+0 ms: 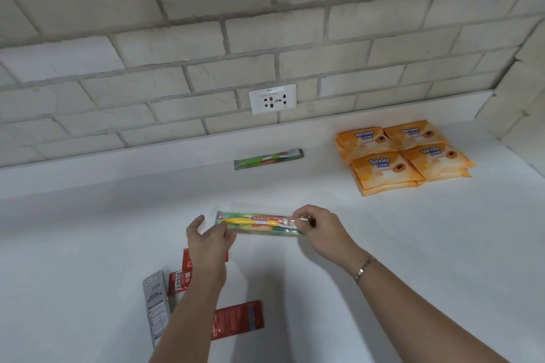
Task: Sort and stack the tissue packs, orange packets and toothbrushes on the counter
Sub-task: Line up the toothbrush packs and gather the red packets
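Orange packets (404, 156) look basically done, 4 neat piles squared up at the back right of the counter (88, 230). Toothbrushes are maybe halfway: 1 pack (268, 158) sits by the wall, another toothbrush pack (259, 223) is mid-counter, right hand (317, 225) fingers pinching its end, left hand (208, 240) fingers loosely spread at the other. Red and grey packs (188, 277) near the front edge are still scattered.

Both hands out front: right (317, 225) pinched, left (208, 240) half-open.
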### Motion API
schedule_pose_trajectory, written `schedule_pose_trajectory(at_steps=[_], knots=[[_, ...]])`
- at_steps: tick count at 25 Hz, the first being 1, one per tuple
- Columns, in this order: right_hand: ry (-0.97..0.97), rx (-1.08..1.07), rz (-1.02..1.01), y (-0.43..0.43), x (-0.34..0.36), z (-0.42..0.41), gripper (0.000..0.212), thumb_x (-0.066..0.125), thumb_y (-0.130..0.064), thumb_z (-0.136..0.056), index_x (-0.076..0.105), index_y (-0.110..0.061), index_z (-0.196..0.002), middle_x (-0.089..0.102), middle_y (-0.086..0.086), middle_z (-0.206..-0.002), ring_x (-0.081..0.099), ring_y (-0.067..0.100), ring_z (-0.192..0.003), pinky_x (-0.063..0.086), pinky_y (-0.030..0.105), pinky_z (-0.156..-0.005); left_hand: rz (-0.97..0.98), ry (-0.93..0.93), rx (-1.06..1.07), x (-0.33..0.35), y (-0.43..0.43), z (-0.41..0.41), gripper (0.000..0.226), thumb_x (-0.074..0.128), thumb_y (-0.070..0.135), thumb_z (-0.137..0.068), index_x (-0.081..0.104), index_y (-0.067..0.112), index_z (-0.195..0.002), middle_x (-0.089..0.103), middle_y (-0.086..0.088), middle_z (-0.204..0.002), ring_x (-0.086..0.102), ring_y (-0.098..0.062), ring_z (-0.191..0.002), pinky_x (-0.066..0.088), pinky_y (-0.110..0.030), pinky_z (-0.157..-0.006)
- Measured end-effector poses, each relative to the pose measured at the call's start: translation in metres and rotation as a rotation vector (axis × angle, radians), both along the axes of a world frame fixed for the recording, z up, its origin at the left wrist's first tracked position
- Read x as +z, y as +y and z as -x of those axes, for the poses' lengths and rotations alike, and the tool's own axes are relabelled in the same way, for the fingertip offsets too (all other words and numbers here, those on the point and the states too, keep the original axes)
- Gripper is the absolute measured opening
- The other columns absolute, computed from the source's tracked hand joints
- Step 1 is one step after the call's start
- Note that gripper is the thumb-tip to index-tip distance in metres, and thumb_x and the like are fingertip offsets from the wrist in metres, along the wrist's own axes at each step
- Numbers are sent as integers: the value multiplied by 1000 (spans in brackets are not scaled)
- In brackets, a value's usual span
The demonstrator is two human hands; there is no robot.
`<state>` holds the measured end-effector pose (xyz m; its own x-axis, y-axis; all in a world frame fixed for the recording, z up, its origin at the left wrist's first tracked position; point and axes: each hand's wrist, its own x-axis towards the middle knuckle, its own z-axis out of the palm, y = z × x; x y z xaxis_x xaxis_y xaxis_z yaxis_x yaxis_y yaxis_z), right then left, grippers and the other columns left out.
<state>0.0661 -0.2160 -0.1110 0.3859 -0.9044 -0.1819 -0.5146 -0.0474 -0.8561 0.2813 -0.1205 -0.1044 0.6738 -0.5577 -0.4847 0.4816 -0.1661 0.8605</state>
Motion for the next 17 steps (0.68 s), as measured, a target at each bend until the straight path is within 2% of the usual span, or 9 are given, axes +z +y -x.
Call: schedule_pose_trajectory(at_steps=[2, 4, 6, 8, 10, 12, 14, 17], knots=[[206, 56, 154, -11, -9, 8, 20, 55, -25, -101, 71, -20, -112, 63, -1, -103, 57, 17, -96, 46, 22, -78, -170, -117, -169, -10, -7, -8, 25, 65, 15, -98, 58, 16, -123, 74, -18, -105, 72, -21, -69, 57, -27, -61], [420, 109, 288, -13, -16, 12, 28, 49, -33, -101, 67, -23, -120, 57, 0, -116, 49, 20, -109, 50, 36, -89, -322, -356, -332, -14, -10, -4, 25, 62, 21, -99, 63, 15, -122, 73, -17, -114, 71, -19, -72, 52, -26, -61], [446, 50, 362, -7, -20, 13, 32, 49, -36, -101, 63, -27, -129, 53, 0, -124, 45, 22, -114, 50, 41, -90, -396, -652, -423, -16, -10, 6, 39, 61, 24, -100, 55, 11, -137, 60, -14, -132, 62, -19, -91, 51, -29, -79], [385, -43, 468, 7, -23, 12, 32, 53, -33, -98, 63, -28, -128, 52, -1, -125, 47, 22, -112, 49, 41, -86, -391, -860, -434, -15, -7, 23, 46, 61, 25, -99, 51, 12, -142, 47, -11, -140, 54, -21, -106, 52, -33, -91], [408, -23, 583, 24, -32, 12, 32, 55, -30, -94, 64, -27, -125, 54, -3, -121, 52, 21, -106, 48, 40, -82, -399, -1161, -490, -23, 1, 40, 41, 64, 27, -95, 59, 13, -134, 52, -9, -135, 53, -24, -115, 53, -39, -96], [498, 58, 598, 39, -38, 12, 39, 49, -32, -95, 60, -26, -131, 55, -5, -126, 56, 20, -106, 49, 40, -84, -398, -1400, -585, -41, 8, 53, 35, 69, 30, -90, 67, 14, -121, 62, -8, -127, 57, -28, -117, 53, -46, -96], [545, 64, 582, 43, -42, 13, 45, 44, -34, -96, 57, -26, -137, 55, -5, -133, 58, 20, -109, 48, 40, -87, -452, -1435, -664, -53, 12, 62, 34, 73, 34, -88, 70, 16, -117, 68, -7, -122, 63, -29, -115, 53, -48, -94], [588, 52, 540, 34, -37, 5, 51, 36, -39, -94, 55, -26, -140, 55, -4, -137, 58, 21, -113, 48, 42, -91, -482, -1427, -667, -58, 6, 64, 39, 68, 38, -91, 67, 17, -124, 69, -5, -123, 65, -26, -115, 52, -46, -98]])
